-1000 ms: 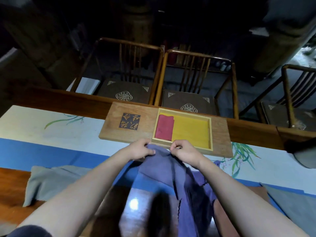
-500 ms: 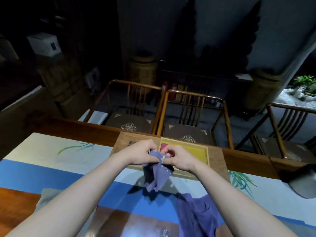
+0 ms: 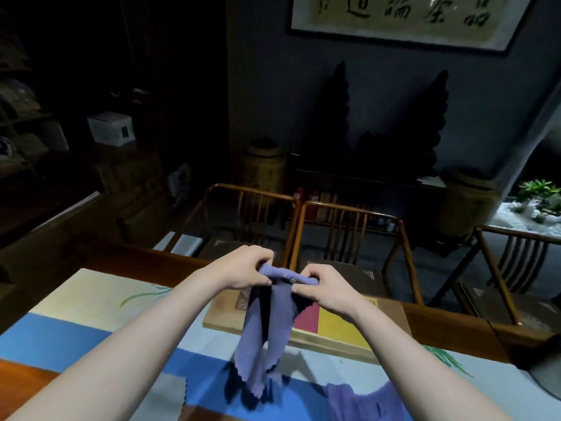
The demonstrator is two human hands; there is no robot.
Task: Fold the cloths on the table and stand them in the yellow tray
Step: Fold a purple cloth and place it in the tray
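Note:
A purple cloth hangs in the air above the table, bunched along its top edge. My left hand pinches the left end of that edge and my right hand pinches the right end, close together. Behind the cloth lies the yellow tray, set in a wooden board. A folded red cloth lies at the tray's left side, partly hidden by the hanging cloth. A second purple cloth lies on the table at the bottom right. A grey cloth lies at the bottom left.
The table carries a blue and cream runner with painted leaves. Three wooden chairs stand along the far side. A dark round object sits at the right edge.
Both hands have lifted the purple cloth off the table and raised it higher, so it now hangs freely. The view has tilted up toward the wall.

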